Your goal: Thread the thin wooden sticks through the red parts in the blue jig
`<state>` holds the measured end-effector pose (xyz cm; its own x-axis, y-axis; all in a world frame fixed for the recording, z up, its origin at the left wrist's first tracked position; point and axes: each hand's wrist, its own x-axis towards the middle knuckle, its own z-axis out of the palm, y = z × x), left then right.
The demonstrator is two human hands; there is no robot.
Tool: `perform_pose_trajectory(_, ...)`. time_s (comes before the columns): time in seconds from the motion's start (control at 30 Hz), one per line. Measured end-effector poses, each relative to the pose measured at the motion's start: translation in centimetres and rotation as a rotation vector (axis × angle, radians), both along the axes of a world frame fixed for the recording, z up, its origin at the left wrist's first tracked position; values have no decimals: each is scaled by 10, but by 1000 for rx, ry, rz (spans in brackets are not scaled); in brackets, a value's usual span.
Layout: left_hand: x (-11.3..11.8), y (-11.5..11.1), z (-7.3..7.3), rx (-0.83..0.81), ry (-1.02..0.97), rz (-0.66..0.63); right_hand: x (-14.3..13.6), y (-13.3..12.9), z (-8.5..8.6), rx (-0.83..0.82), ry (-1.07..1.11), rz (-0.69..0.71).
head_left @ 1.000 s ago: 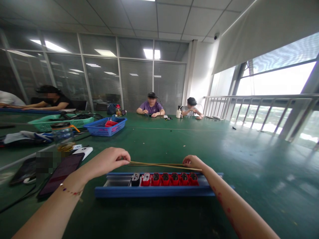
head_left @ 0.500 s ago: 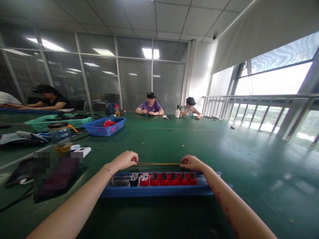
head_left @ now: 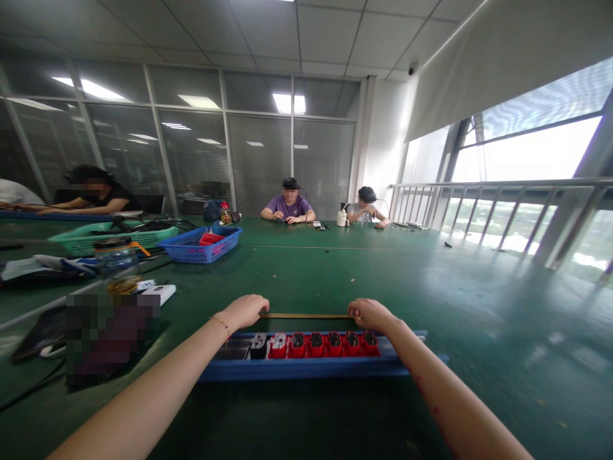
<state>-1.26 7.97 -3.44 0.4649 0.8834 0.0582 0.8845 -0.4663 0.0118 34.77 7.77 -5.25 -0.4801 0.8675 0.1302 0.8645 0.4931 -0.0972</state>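
A thin tan strip (head_left: 306, 315) stretches level between my two hands, just beyond a blue tray (head_left: 306, 368). My left hand (head_left: 249, 311) is closed on the strip's left end, and my right hand (head_left: 371, 314) pinches its right end. Inside the tray stands a row of several red holders (head_left: 315, 345) with dark tops. At the row's left is a black piece (head_left: 258, 346) with a pale top. The left part of the tray shows a bare metallic-looking channel.
A blue basket (head_left: 194, 253) with a red piece and a green basket (head_left: 71, 241) stand at the left. Nearer are a glass jar (head_left: 115, 265), a white object (head_left: 165, 294) and a dark phone-like item (head_left: 41, 329). Several people sit at the far side and left.
My left hand has shifted slightly to the right, its wrist more over the tray's far edge. The two lines of the strip now look like one. The right hand has barely moved.
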Motion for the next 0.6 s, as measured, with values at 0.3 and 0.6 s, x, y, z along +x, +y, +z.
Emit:
perform_pose_trajectory(0.3, 7, 0, -2, -29, 37, 26, 1, 1, -1, -21, -11, -7)
perform_pose_trajectory(0.6, 5, -14, 7, -20, -141, 74, 4, -2, 0, 27, 148, -56)
